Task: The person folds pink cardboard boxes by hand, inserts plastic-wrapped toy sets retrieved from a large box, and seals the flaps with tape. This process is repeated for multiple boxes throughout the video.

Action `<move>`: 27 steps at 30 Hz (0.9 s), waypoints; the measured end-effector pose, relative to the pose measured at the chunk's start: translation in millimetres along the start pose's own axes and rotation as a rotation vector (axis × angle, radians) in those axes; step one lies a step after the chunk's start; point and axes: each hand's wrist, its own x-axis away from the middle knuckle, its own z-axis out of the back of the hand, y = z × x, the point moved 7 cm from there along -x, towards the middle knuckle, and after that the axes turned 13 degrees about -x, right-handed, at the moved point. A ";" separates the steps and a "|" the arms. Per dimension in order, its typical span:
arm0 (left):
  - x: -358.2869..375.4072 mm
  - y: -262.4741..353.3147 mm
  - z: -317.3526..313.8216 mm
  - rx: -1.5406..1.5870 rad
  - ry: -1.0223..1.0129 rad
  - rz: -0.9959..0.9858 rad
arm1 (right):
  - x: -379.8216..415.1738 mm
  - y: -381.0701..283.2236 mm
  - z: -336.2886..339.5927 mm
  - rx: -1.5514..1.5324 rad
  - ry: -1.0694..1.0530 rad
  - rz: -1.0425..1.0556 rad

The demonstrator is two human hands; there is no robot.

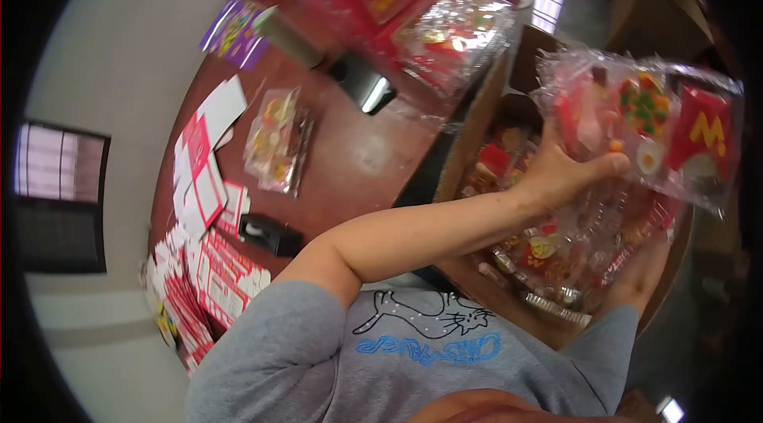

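Note:
My left hand (566, 173) grips a clear plastic packet of sweets (645, 129) by its lower edge, holding it up at the right. The packet shows a red pouch with a yellow M, green and orange candies and an egg-shaped gummy. My right hand (642, 270) reaches up from the lower right, mostly hidden behind a bunch of similar clear packets (548, 260). It touches them from below, but its fingers cannot be made out. Both hands are over an open cardboard box (469, 137) that holds more packets.
A brown table (358, 161) carries one more sweet packet (276, 141), a black phone-like device (362, 83), red-and-white cards (208, 185), a black block (269, 234) and a purple sheet (234, 30). Red boxes and wrapped packs (445, 26) are stacked at the far end. My grey shirt (358, 359) fills the bottom.

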 end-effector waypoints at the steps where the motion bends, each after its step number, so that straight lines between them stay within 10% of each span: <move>1: 11.3 6.2 6.4 0.052 0.013 0.065 | -23.0 -1.7 -44.5 0.028 -0.068 -0.016; 16: 213.3 179.2 166.0 0.152 0.295 -0.360 | -212.5 -146.9 -225.2 0.295 -0.375 -0.127; 21: 269.6 252.4 267.0 0.159 0.364 -0.514 | -303.6 -137.6 -457.9 0.320 -0.391 -0.075; 27: 328.0 261.1 431.2 0.081 0.634 -0.450 | -707.0 -303.6 -657.2 0.385 -0.474 -0.027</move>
